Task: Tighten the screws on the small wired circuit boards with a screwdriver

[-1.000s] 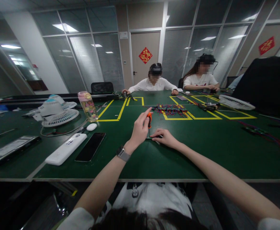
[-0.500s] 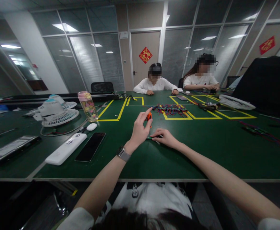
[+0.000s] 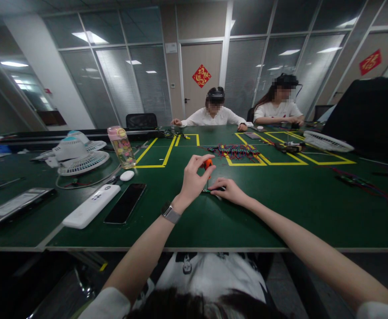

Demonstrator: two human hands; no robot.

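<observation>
My left hand point(image 3: 196, 175) is curled, thumb and fingers closed round the orange handle of a screwdriver point(image 3: 208, 163), which stands upright, probably so its shaft meets the small green board point(image 3: 206, 191) below squarely. The board lies on the table in front of me, under the tip. My right hand point(image 3: 229, 191) lies low, fingertips gathered at the board's right edge, likely to stop it sliding or turning; I cannot tell whether they pinch it or just press. Beyond them a tangle of wired parts point(image 3: 238, 152) lies over yellow tape point(image 3: 287, 164), which seems to mark out areas of the table point(image 3: 263, 221). To my left a phone point(image 3: 126, 204) and a long white device point(image 3: 92, 206) lie flat, perhaps set aside for elbow room, with a bottle point(image 3: 122, 150) standing farther off. Across the table sit two co-workers point(image 3: 213, 117).
</observation>
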